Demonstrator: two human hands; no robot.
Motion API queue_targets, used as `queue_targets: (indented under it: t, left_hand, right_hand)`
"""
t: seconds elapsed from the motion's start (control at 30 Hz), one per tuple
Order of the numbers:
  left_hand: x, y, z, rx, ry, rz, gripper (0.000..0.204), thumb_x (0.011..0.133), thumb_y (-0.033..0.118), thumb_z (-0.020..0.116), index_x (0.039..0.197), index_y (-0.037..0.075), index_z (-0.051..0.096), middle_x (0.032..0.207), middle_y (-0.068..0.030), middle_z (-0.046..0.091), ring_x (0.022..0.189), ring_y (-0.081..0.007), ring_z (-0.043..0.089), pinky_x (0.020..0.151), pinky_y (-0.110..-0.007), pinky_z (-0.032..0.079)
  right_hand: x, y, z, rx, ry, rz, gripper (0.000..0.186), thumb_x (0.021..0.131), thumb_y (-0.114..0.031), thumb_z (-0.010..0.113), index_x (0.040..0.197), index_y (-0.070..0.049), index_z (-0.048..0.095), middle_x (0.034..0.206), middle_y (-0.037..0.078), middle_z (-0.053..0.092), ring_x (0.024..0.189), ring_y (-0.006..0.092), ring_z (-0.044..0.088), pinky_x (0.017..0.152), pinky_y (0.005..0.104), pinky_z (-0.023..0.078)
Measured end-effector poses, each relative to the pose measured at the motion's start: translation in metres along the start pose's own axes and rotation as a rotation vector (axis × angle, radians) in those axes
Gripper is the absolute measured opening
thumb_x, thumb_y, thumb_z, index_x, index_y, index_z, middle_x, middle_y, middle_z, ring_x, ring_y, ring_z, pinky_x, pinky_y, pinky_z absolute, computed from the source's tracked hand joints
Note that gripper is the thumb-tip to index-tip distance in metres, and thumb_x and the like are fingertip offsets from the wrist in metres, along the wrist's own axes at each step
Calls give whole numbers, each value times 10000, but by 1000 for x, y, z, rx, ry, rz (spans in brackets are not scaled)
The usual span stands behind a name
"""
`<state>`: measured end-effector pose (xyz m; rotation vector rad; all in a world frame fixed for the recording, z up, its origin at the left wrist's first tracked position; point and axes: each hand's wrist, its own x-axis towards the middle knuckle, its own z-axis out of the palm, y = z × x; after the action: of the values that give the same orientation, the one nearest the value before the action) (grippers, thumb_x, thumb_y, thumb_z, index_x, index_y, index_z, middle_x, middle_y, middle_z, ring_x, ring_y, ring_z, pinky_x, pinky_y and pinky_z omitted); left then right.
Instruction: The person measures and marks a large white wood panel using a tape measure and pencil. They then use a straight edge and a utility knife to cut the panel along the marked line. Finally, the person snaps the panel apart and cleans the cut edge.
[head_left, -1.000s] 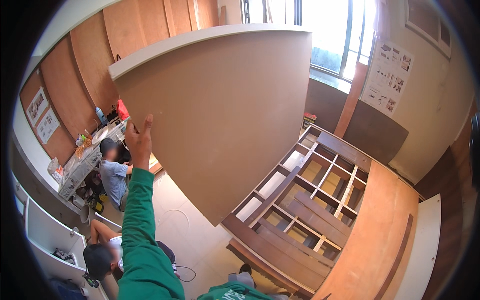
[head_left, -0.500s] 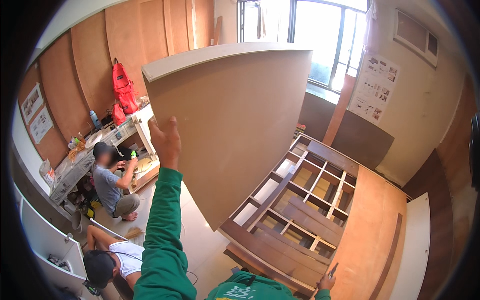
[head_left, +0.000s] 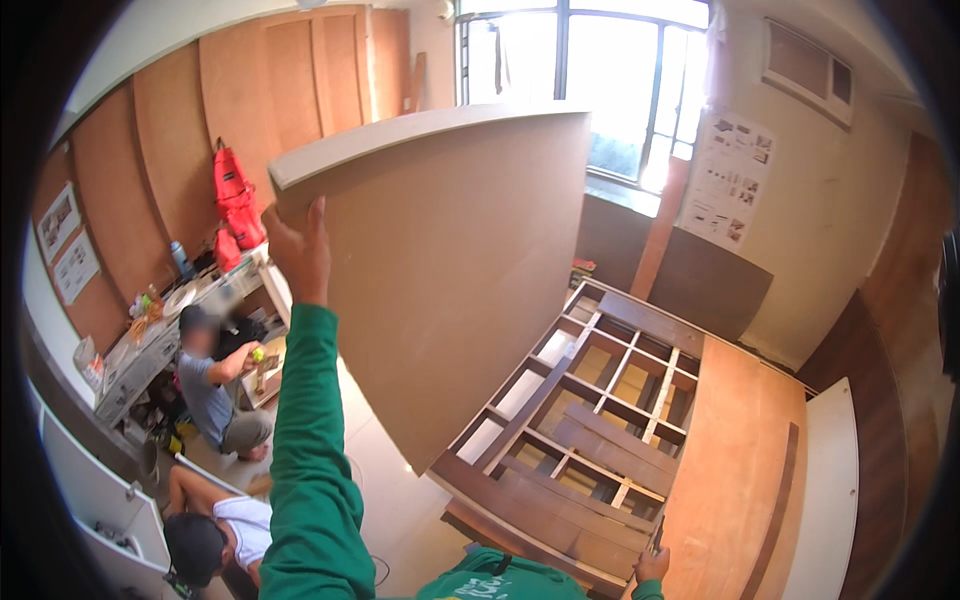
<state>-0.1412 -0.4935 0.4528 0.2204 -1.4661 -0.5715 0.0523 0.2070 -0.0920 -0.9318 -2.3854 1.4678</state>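
Observation:
A large brown board (head_left: 450, 260) with a pale, thick top edge stands upright in front of me. My left hand (head_left: 303, 250) grips its left edge near the top corner, the thumb on the brown face and the other fingers mostly hidden. At the lower right, my right hand (head_left: 651, 568) is closed round a slim dark hand tool (head_left: 658, 537), too small to name surely. It is beside the slatted wooden bed-like frame (head_left: 545, 375), near its orange-brown plywood sheet (head_left: 735, 450). Loose dark planks (head_left: 610, 445) lie across the frame.
A person in grey (head_left: 205, 390) squats at the left by a cluttered workbench (head_left: 125, 370). A second person in white (head_left: 240, 530) is low beside my left arm, near a white cabinet (head_left: 95, 480). A white panel (head_left: 828, 490) leans at the right.
My view has shifted, so the room sits slightly left. My left hand is higher on the board's edge, nearer the top corner. The right hand still holds the dark tool.

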Motion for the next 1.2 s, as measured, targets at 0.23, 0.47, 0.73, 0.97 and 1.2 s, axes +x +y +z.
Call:
queue_targets:
  t: [0.23,0.47,0.73,0.97,1.2]
  left_hand:
    - [44,-18,6,120,100,30,654,754,452,822,1119,-41,592,1110,-235,659,1013,-378,651,896,-457,497]
    - [72,-46,4,251,-163,-67,800,777,633,742,1202,-42,676,1145,-197,713,1036,-329,687,897,-400,535]
    - [130,-95,-5,440,-183,-379,879,754,683,745,1171,-88,675,1177,-144,708,1067,-277,676,949,-363,528]
    - [154,-124,-22,574,-256,-413,954,778,674,734,1206,-169,604,1248,-190,661,1105,-264,655,969,-349,514]
    - [150,-111,-38,598,-273,-362,961,804,638,736,1235,-205,565,1283,-215,636,1106,-260,651,965,-343,513]
  right_hand:
    - [-6,135,-10,-578,-69,-31,337,874,-161,530,1189,-73,450,868,203,559,728,354,596,633,476,477]
    - [-141,128,-123,-163,67,823,178,832,-141,556,808,34,541,578,143,539,440,263,553,386,414,439]
    - [-166,126,-173,-123,60,964,195,864,-147,571,926,38,561,590,139,531,431,242,517,378,382,434]
    - [-109,116,-162,-92,-33,898,200,868,-158,584,933,31,574,604,145,549,444,245,540,392,381,460]
    - [3,65,-134,-190,-216,643,174,872,-194,615,864,-35,546,603,75,529,443,201,566,388,359,487]
